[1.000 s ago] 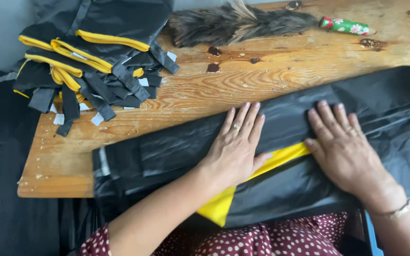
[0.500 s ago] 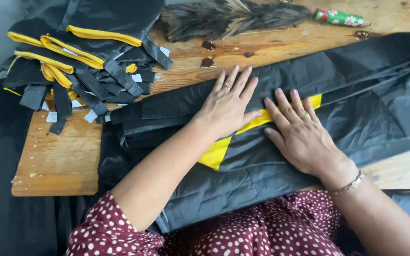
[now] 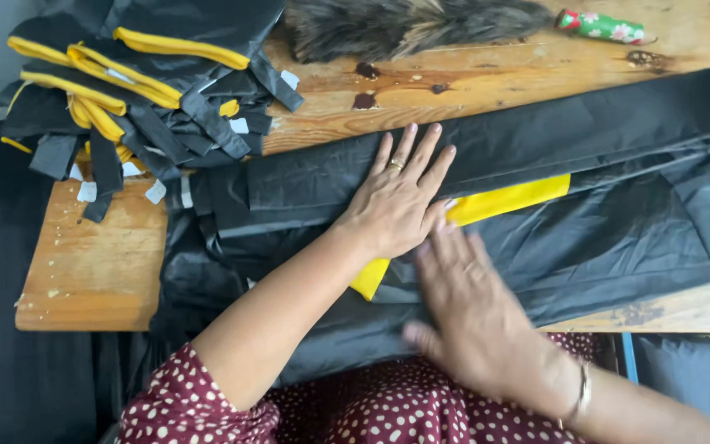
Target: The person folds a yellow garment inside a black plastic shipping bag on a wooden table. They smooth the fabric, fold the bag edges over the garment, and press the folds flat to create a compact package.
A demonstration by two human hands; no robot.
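left hand (image 3: 394, 200): flat on the black fabric (image 3: 601, 214), palm down, fingers spread open, gripping nothing; a ring on one finger.
right hand (image 3: 468, 316): flat on the same fabric just below the left hand, blurred, fingers open and close together, holding nothing; a bracelet (image 3: 583, 396) at the wrist.
black fabric: lies folded lengthwise across the wooden table (image 3: 92, 271), its near edge hanging off toward the person's lap.
yellow strip (image 3: 507, 200): on the fabric, running from under the left hand out to the right.
pile of pieces (image 3: 133, 90): black and yellow, far left corner of the table, well apart from both hands.
feather duster (image 3: 421, 25): along the far edge, with a flowered handle (image 3: 601, 26).
sleeve (image 3: 199, 407): dark red with white dots.
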